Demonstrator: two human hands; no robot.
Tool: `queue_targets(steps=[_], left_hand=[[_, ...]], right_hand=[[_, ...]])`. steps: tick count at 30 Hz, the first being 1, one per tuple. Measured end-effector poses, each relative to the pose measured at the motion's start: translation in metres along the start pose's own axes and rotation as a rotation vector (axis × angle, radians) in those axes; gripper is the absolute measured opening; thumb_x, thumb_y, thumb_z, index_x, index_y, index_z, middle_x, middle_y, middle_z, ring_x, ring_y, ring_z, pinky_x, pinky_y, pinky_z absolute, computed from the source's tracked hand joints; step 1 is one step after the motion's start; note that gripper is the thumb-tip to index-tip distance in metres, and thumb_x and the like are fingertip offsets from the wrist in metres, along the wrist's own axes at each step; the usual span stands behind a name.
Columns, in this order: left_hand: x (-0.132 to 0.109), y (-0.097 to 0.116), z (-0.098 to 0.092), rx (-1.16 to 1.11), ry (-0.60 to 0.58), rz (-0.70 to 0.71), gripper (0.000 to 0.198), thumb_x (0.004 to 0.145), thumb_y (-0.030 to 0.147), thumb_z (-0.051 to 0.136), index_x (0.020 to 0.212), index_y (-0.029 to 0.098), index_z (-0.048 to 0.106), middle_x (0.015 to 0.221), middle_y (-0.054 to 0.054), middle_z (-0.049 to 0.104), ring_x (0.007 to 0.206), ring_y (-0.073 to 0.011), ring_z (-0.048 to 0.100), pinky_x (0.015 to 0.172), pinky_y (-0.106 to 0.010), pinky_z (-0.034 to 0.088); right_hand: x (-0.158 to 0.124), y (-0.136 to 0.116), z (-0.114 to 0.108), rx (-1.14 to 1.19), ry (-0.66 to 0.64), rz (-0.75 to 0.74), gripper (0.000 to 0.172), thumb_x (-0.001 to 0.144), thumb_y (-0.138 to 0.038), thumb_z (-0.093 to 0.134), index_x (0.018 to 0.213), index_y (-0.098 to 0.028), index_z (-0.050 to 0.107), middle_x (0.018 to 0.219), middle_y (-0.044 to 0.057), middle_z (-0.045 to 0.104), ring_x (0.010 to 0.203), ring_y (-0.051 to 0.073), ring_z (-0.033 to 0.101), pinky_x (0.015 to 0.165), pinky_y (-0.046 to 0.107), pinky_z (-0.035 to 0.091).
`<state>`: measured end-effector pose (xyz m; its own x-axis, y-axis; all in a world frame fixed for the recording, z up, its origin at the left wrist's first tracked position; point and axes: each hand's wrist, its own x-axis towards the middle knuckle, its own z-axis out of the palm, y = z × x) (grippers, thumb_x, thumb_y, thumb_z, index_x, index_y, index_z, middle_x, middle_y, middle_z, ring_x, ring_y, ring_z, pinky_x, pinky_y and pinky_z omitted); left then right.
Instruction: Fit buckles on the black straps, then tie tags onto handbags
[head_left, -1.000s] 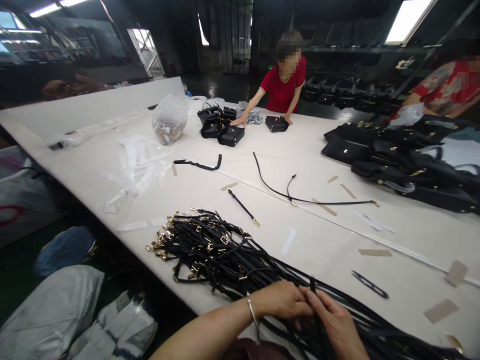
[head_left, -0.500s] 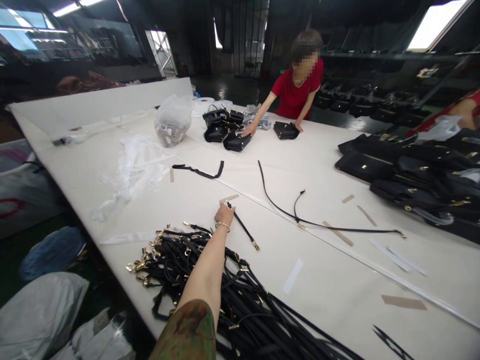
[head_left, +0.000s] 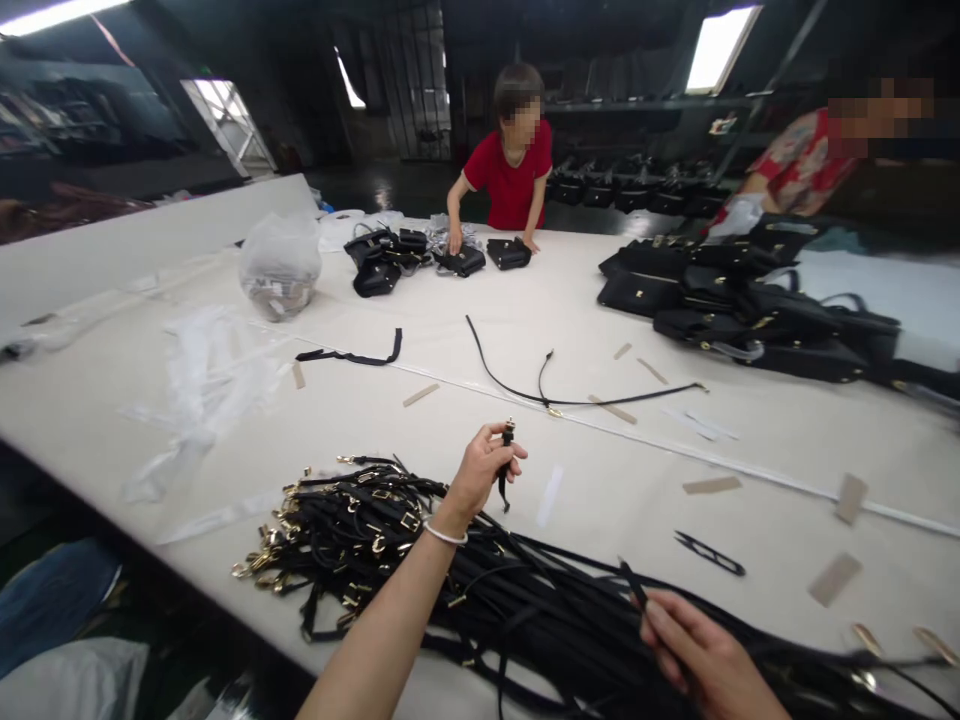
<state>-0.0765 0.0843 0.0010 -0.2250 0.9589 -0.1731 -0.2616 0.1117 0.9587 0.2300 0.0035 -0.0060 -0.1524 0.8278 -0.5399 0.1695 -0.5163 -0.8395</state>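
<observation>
My left hand (head_left: pixel 484 468) is raised over the white table (head_left: pixel 600 500), closed around a short black strap (head_left: pixel 507 462) with a gold clasp. My right hand (head_left: pixel 701 658) sits low at the near edge, pinching the end of another black strap (head_left: pixel 632 583) out of the pile. A large pile of black straps with gold buckles (head_left: pixel 390 540) spreads beneath both hands.
Black thread snips (head_left: pixel 709 553) lie to the right of the pile. A long thin strap (head_left: pixel 570 400), a flat black strap (head_left: pixel 352 356), tan paper strips and clear plastic wrap (head_left: pixel 202 380) are scattered further out. Black handbags (head_left: pixel 742 300) are stacked far right. Two people stand at the far side.
My left hand had reached out to the short strap on the table; it has picked it up and drawn it back over the pile. My right hand has come back into view.
</observation>
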Motion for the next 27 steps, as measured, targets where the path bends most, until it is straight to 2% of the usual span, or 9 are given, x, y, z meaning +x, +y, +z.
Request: queue_targets(steps=[3, 5, 10, 14, 20, 25, 27], left_hand=[[-0.054, 0.013, 0.034, -0.17, -0.26, -0.033, 0.043, 0.078, 0.028, 0.068, 0.116, 0.015, 0.053, 0.086, -0.006, 0.07, 0.057, -0.0087, 0.056, 0.049, -0.02, 0.041], [-0.084, 0.023, 0.049, -0.19, -0.366, -0.073, 0.042, 0.08, 0.023, 0.064, 0.12, 0.016, 0.054, 0.088, -0.005, 0.069, 0.054, -0.0055, 0.051, 0.046, -0.018, 0.035], [-0.133, 0.037, 0.072, -0.167, -0.545, -0.207, 0.051, 0.075, 0.01, 0.054, 0.125, 0.017, 0.053, 0.085, -0.002, 0.067, 0.045, -0.0016, 0.036, 0.042, -0.018, 0.021], [-0.156, 0.037, 0.082, -0.136, -0.629, -0.276, 0.058, 0.07, 0.008, 0.052, 0.127, 0.016, 0.054, 0.077, 0.0, 0.064, 0.042, -0.0014, 0.032, 0.041, -0.019, 0.017], [-0.174, 0.035, 0.085, -0.176, -0.74, -0.372, 0.07, 0.067, 0.009, 0.049, 0.136, 0.015, 0.048, 0.072, 0.001, 0.064, 0.036, -0.0017, 0.027, 0.037, -0.021, 0.012], [-0.184, 0.039, 0.084, -0.138, -0.801, -0.364, 0.065, 0.067, 0.01, 0.051, 0.132, 0.016, 0.047, 0.074, 0.001, 0.063, 0.037, -0.0016, 0.027, 0.036, -0.019, 0.015], [-0.188, 0.039, 0.084, -0.108, -0.793, -0.333, 0.055, 0.073, 0.013, 0.057, 0.127, 0.018, 0.047, 0.078, 0.001, 0.062, 0.041, -0.0014, 0.028, 0.038, -0.018, 0.017]], right_hand=[[-0.019, -0.036, 0.002, 0.034, -0.013, -0.065, 0.055, 0.07, -0.066, 0.075, 0.096, -0.018, 0.07, 0.074, 0.002, 0.064, 0.057, 0.011, 0.044, 0.053, 0.024, 0.035], [-0.034, -0.05, -0.001, 0.063, -0.036, -0.089, 0.052, 0.07, -0.062, 0.076, 0.096, -0.017, 0.069, 0.074, 0.001, 0.063, 0.057, 0.01, 0.042, 0.053, 0.024, 0.032], [-0.061, -0.053, -0.006, 0.092, -0.115, -0.155, 0.046, 0.075, -0.057, 0.076, 0.096, -0.016, 0.069, 0.073, 0.002, 0.063, 0.058, 0.01, 0.041, 0.053, 0.024, 0.03], [-0.071, -0.046, -0.011, 0.059, -0.166, -0.194, 0.046, 0.076, -0.056, 0.075, 0.095, -0.015, 0.069, 0.07, 0.002, 0.063, 0.057, 0.01, 0.041, 0.052, 0.025, 0.028], [-0.082, -0.042, -0.014, 0.148, -0.284, -0.193, 0.042, 0.076, -0.053, 0.077, 0.092, -0.015, 0.067, 0.068, 0.0, 0.061, 0.055, 0.008, 0.04, 0.052, 0.023, 0.025], [-0.085, -0.039, -0.01, 0.215, -0.369, -0.161, 0.044, 0.072, -0.054, 0.08, 0.084, -0.015, 0.065, 0.065, 0.0, 0.059, 0.054, 0.007, 0.038, 0.05, 0.021, 0.021], [-0.086, -0.038, -0.009, 0.23, -0.393, -0.152, 0.043, 0.072, -0.054, 0.08, 0.082, -0.015, 0.065, 0.065, 0.0, 0.058, 0.053, 0.007, 0.037, 0.049, 0.021, 0.021]])
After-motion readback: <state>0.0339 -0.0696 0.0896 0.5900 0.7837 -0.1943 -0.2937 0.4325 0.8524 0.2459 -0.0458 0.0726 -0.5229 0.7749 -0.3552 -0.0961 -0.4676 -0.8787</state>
